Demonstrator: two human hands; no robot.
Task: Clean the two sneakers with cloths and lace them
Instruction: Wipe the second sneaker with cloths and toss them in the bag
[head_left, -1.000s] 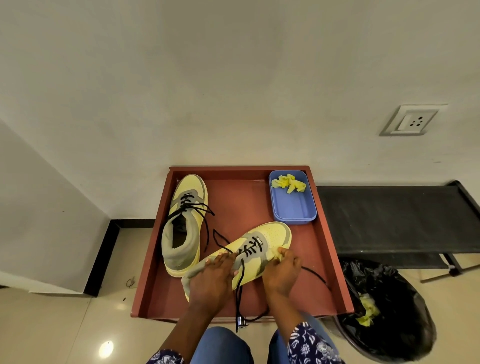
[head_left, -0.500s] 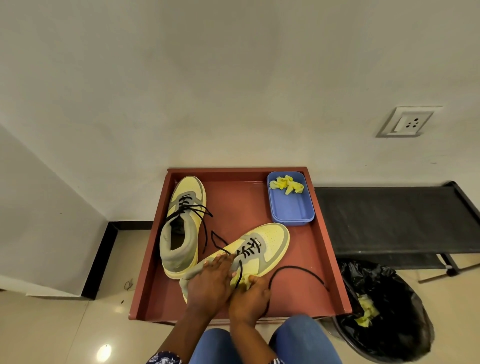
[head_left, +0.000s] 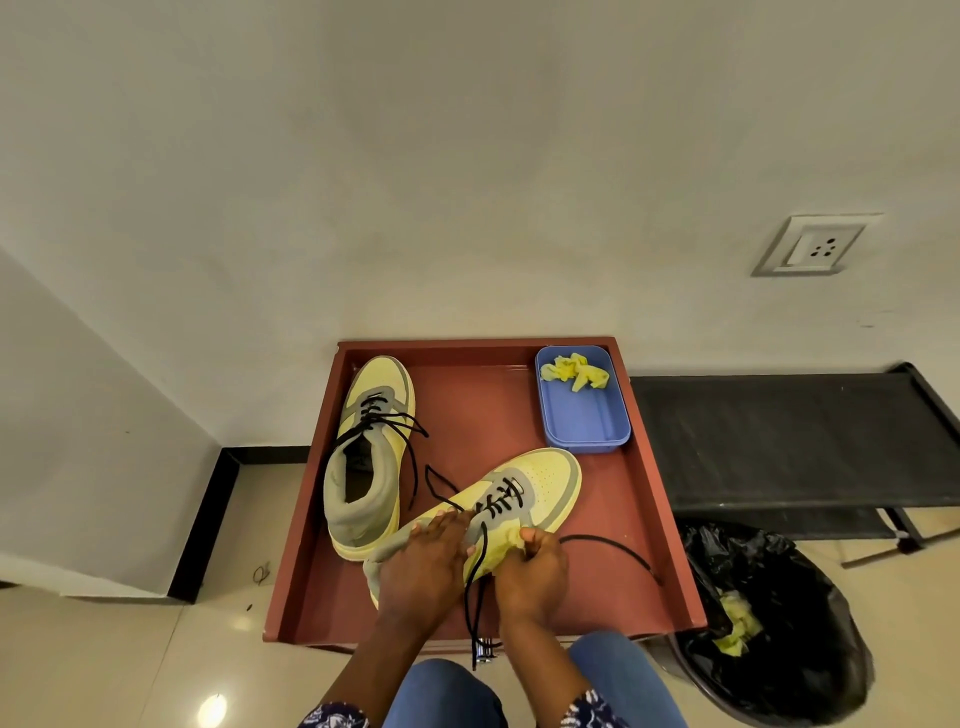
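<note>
Two yellow-and-grey sneakers sit in a red-brown tray (head_left: 654, 493). The left sneaker (head_left: 371, 452) stands upright with loose black laces. The right sneaker (head_left: 530, 488) lies tilted toward me, partly laced. My left hand (head_left: 423, 569) presses down on its heel and collar. My right hand (head_left: 532, 571) grips a yellow cloth (head_left: 501, 545) against the sneaker's side. A black lace (head_left: 475, 587) hangs down between my hands; its other end (head_left: 618, 551) curls across the tray.
A blue plastic box (head_left: 584, 421) with a crumpled yellow cloth (head_left: 574, 370) sits at the tray's back right. A black bench (head_left: 789, 441) lies to the right. A black-lined bin (head_left: 779, 623) holding used yellow cloths stands at lower right. A wall socket (head_left: 813, 244) is above.
My right hand slid back toward me along the sneaker's side, then moved a little to the right with the cloth. The free lace end shifted on the tray.
</note>
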